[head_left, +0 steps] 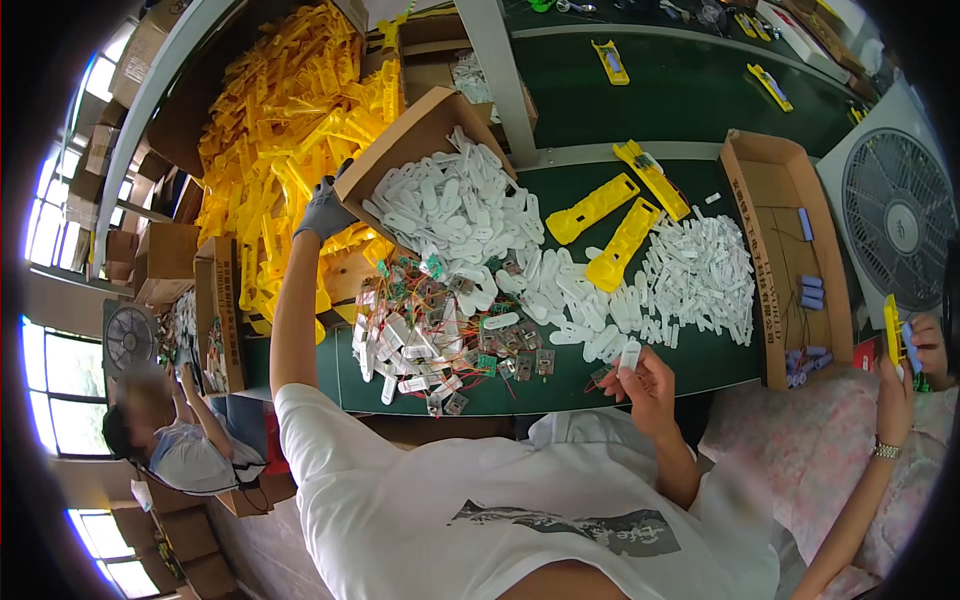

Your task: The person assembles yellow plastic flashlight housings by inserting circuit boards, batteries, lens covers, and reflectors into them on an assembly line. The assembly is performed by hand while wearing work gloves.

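Note:
My left hand, in a grey glove, grips the left corner of a cardboard box. The box is tilted toward me, and white oval plastic pieces spread from it onto the green table. Between finger and thumb, my right hand pinches one white plastic piece at the table's near edge. A heap of small circuit boards with red and green wires lies between my hands. Two yellow plastic housings rest beyond the right hand, beside a pile of small white strips.
Yellow housings fill a large bin at the back left. On the right stand a long cardboard tray with blue cylindrical cells and a grey fan. A co-worker's hands hold a yellow housing at far right; another person sits at left.

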The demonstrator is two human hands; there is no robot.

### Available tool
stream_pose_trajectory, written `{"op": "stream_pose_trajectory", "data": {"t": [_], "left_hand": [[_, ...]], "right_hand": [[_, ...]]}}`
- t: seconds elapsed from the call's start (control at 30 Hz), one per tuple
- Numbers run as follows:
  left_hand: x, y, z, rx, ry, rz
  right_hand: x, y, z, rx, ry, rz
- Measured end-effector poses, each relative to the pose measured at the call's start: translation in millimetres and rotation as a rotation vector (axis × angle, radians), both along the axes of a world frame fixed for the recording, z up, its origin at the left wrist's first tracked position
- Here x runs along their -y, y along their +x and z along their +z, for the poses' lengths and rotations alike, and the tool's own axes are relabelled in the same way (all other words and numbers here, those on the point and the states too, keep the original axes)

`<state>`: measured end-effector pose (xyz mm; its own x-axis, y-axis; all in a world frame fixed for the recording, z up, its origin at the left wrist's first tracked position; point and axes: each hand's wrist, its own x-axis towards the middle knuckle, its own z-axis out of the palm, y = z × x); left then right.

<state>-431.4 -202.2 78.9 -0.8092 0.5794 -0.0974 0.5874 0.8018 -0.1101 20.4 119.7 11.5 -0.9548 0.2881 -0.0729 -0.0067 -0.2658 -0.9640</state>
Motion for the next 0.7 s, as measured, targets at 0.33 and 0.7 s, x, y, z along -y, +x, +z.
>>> {"op": "stream_pose_trajectory", "data": {"t": [0.33, 0.7], "left_hand": [[8, 39, 33, -0.141, 0.148, 0.229], [-13, 101, 190, -0.181, 1.189, -0.094]], "right_hand": [[3, 12, -6, -0.004, -0.031, -0.012], [-5, 21, -10, -0.023, -0.066, -0.104]]}}
